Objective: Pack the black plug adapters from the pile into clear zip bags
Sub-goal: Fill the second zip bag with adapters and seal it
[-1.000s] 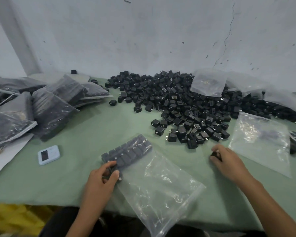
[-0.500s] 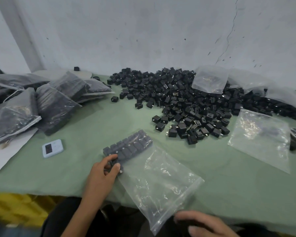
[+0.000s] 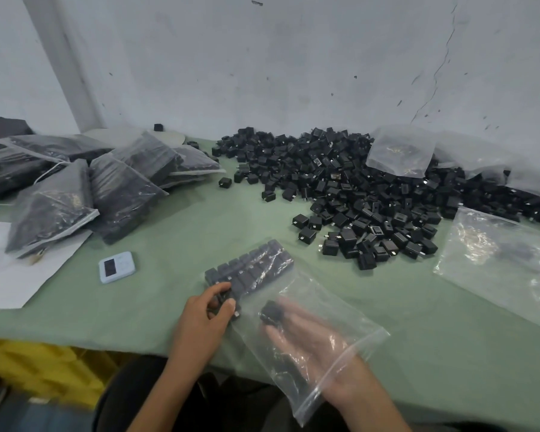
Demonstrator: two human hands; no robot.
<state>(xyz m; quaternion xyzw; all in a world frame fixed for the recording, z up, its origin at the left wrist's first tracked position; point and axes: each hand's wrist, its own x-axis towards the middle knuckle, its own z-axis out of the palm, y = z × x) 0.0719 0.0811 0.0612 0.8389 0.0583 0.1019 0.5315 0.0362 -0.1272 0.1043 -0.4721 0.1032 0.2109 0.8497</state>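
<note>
Left hand: fingers and thumb curled, pinching the packed end of a clear zip bag flat on the green table. Right hand: inside the bag's mouth, fingers stretched toward one loose adapter at their tips; blur hides whether they grip it.

Bag contents: rows of black adapters at the far end.

Pile of adapters: beyond, against the wall.

Filled bags: stacked left.

Empty bag: right.

Small white device: left of the bag.
</note>
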